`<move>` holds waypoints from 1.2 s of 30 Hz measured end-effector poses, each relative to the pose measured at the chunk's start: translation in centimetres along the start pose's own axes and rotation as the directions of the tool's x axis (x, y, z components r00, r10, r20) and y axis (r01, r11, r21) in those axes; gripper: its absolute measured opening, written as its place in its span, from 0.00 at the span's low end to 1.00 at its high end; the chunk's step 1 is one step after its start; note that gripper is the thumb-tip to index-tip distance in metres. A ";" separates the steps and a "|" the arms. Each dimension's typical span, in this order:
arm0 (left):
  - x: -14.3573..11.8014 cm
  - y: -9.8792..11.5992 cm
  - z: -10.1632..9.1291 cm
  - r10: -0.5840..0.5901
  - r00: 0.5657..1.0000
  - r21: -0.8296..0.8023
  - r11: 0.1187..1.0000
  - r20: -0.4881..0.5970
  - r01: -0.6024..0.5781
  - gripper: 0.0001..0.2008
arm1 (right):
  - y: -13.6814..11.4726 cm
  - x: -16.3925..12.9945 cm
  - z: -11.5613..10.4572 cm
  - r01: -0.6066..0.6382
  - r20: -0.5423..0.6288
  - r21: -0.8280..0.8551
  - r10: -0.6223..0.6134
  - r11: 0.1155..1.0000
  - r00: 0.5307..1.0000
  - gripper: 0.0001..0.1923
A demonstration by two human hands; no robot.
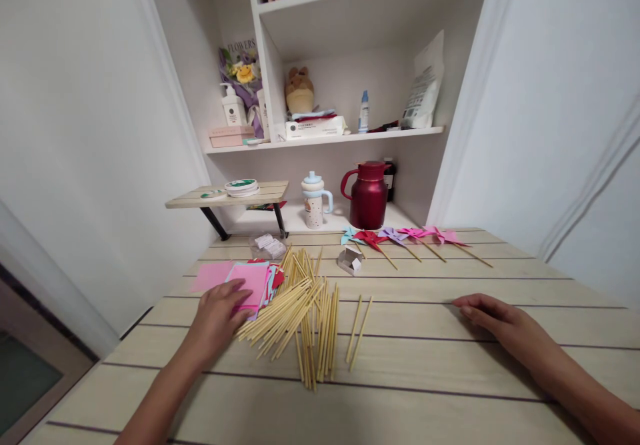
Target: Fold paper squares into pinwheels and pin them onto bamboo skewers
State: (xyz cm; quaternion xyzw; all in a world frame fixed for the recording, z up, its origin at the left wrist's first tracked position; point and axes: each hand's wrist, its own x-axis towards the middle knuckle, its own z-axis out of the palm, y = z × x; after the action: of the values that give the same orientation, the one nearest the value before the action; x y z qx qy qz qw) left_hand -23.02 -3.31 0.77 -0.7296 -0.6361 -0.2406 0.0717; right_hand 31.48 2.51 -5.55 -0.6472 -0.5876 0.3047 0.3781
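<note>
A: Left hand point(220, 312)?
B: Flat, fingers spread, resting on the stack of coloured paper squares point(250, 280); pressing, not gripping. Pink sheet on top.

A: Right hand point(493, 318)?
B: Open, palm down on the bare bench point(425, 365), holding nothing. Well apart from everything else.

A: Nearest to the left hand?
B: Loose pile of bamboo sticks point(300, 312), fanned out just beside the paper, some touching its edge. Two stray sticks point(359, 332) lying a little to the right of the pile.

A: Further out?
B: Small folded white box point(350, 260) behind the sticks. Clear packet point(267, 245) behind the paper. Row of finished paper pinwheels point(400, 237) along the far edge of the bench, sticks pointing toward the right.

A: Beyond the bench?
B: Dark red jug point(367, 195), spotted cup with blue lid point(314, 202), low wooden riser point(230, 195) carrying tape rolls. Shelf above with bottles and a plush toy.

A: Handling note for the paper?
B: Probably best to slide off only the top sheet with the fingertips, keeping the stack square and clear of the sticks.
</note>
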 end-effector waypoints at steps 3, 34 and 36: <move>-0.3 0.1 0.1 0.020 1.000 -0.006 1.000 0.019 -0.020 0.14 | -0.4 -0.2 0.0 0.009 -0.002 -0.001 -0.009 1.000 1.000 0.18; -0.4 0.5 0.0 -0.329 0.898 -0.361 0.907 -0.292 0.216 0.15 | 0.2 0.0 -0.1 0.001 0.032 0.011 -0.002 1.000 0.999 0.20; -0.6 0.5 -0.2 -0.351 0.881 -0.344 0.908 -0.317 0.238 0.14 | 0.5 0.2 -0.1 0.009 0.036 0.006 -0.009 1.000 0.999 0.21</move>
State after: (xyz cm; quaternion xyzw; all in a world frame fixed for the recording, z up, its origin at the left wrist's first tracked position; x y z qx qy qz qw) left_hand -22.67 -3.96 0.79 -0.5666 -0.6722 -0.4746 0.0434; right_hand 31.85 2.72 -5.95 -0.6378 -0.5963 0.3165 0.3708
